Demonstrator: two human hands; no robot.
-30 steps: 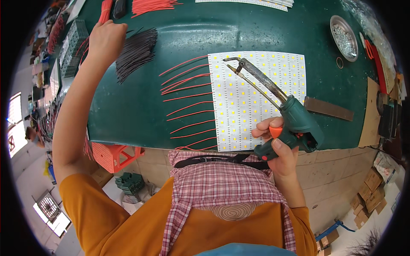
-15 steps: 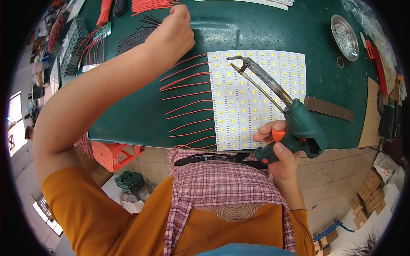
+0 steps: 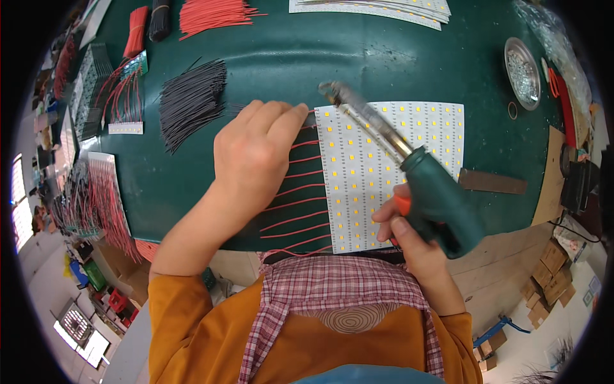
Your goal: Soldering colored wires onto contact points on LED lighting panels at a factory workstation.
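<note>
1. My left fingers (image 3: pixel 291 123) pinch thin black wires (image 3: pixel 234 110) beside one white board (image 3: pixel 348 182).
2. My right fingers (image 3: pixel 386 210) grasp one green soldering gun (image 3: pixel 441 195).
3. The board lies on the surface (image 3: pixel 499 141), red wires (image 3: pixel 306 173) at its left edge.
4. One black pile (image 3: pixel 194 102), one red pile (image 3: pixel 214 16) lie beyond.

The green table (image 3: pixel 268 72) bore a white LED panel (image 3: pixel 368 179) at its near edge, a metal dish (image 3: pixel 515 43) and a brown strip (image 3: pixel 492 182) toward the right edge, and black strands (image 3: pixel 193 102) toward the left.
</note>
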